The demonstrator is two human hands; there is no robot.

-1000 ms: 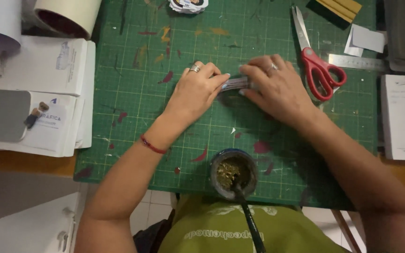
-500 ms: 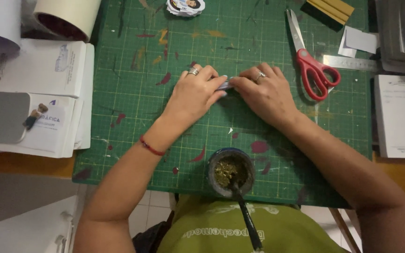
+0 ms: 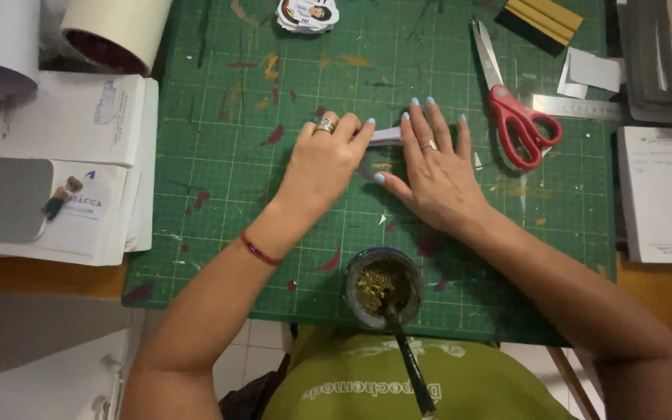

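Observation:
Both of my hands rest together at the middle of a green cutting mat [image 3: 219, 194]. My left hand [image 3: 324, 159], with a ring and a red cord on the wrist, pinches one end of a small pale paper piece [image 3: 386, 137]. My right hand [image 3: 433, 167] lies flat with fingers spread, pressing down on the same piece. Most of the paper is hidden beneath the fingers.
Red-handled scissors [image 3: 511, 101] lie right of my hands, beside a metal ruler [image 3: 577, 107]. A round cup [image 3: 379, 286] with a dark straw stands at the near mat edge. White boxes [image 3: 71, 167], two rolls [image 3: 118, 27], stickers [image 3: 307, 13] and a yellow squeegee [image 3: 542, 22] surround the mat.
The view has drifted, shifting everything left in frame. My right hand has flattened and spread its fingers over the paper piece; my left hand stays pinched on its end.

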